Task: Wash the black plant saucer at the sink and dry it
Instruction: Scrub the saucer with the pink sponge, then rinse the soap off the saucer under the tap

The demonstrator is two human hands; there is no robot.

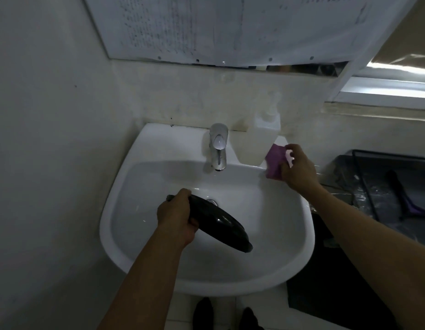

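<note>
Head view: the saucer point(218, 220) is over the sink point(116, 234) bowl, tilted on edge. Its upper end is near the drain point(211, 201) and its lower end points toward the front right of the bowl. The left hand point(177, 217) grips its left rim, with the fingers curled close together over the top edge; the thumb is hidden behind the saucer. The glossy black surface shows highlights. Whether the saucer touches the bowl cannot be told.

The right hand point(299, 170) is at the sink's back right corner, on the rim. It pinches a purple cloth point(275, 163) between curled fingers and thumb, and the cloth hangs down onto the rim. Just left of the cloth stands a pale soap bottle point(261, 139) with a pump top, on the back edge against the wall. The tap point(218, 148) is at the middle of the back edge, with its spout over the bowl and no water visible from it.

Nothing lies between the two hands; the bowl between them is bare white. Above the sink a sheet point(230, 27) with faint print covers the wall panel. To the right of the sink is a dark wire basket point(385, 182) lined with clear plastic, with something purple inside. Below the front rim, two dark shoes point(203, 310) show on the pale floor.
</note>
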